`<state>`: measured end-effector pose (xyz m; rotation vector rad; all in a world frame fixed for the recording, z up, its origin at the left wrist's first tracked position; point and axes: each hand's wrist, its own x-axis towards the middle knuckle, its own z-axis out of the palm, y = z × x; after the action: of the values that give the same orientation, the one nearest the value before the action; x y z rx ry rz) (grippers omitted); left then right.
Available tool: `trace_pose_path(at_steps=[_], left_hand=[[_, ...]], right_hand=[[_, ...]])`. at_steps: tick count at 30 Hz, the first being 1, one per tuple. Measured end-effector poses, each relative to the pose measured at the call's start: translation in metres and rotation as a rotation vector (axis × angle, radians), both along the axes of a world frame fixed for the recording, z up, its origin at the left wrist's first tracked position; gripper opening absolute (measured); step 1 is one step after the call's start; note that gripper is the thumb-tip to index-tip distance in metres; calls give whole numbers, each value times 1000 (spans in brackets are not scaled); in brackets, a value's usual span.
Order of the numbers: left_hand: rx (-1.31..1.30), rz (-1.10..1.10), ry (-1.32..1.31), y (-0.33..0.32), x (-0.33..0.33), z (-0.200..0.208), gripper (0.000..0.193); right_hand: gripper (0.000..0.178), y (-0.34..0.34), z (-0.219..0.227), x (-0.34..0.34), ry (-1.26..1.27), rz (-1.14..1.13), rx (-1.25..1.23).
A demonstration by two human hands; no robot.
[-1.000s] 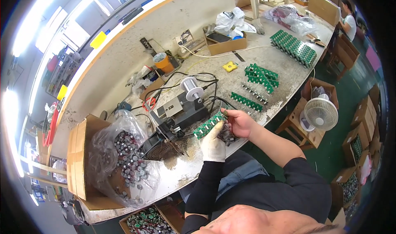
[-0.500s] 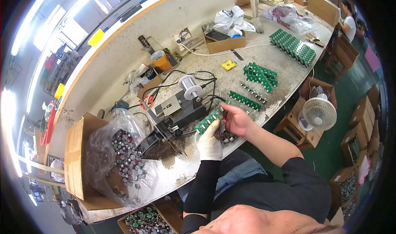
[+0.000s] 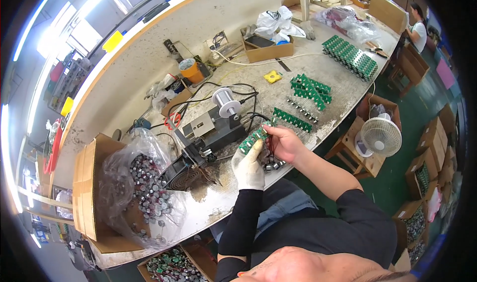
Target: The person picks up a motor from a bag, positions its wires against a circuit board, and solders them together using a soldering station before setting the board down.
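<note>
We had the green circuit-board strip (image 3: 251, 141) in our gloved left hand (image 3: 250, 171), thumb across its face, seemingly to steady it with the populated side up. Our bare right hand (image 3: 285, 143) had its fingers drawn close at the strip's far end; we could not tell whether they pinched the board or a wire. Small metal parts (image 3: 272, 164) lay just below the right hand, probably for short reaches. Another strip (image 3: 292, 120) lay just beyond it, and the spool-topped machine (image 3: 223, 130) stood ahead-left of the glove.
</note>
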<state>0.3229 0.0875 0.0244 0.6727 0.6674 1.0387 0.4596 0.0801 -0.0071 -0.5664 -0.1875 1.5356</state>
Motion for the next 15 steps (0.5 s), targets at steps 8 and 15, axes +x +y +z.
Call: trace_pose_path(at_steps=[8,15], left_hand=[[61,31,-16,-4,6,-11,25],[243,148,224,-6,11,-10,27]], right_hand=[[16,1,-27,8,16,2,54],[36,-12,20,-15,-211,-176,-28]])
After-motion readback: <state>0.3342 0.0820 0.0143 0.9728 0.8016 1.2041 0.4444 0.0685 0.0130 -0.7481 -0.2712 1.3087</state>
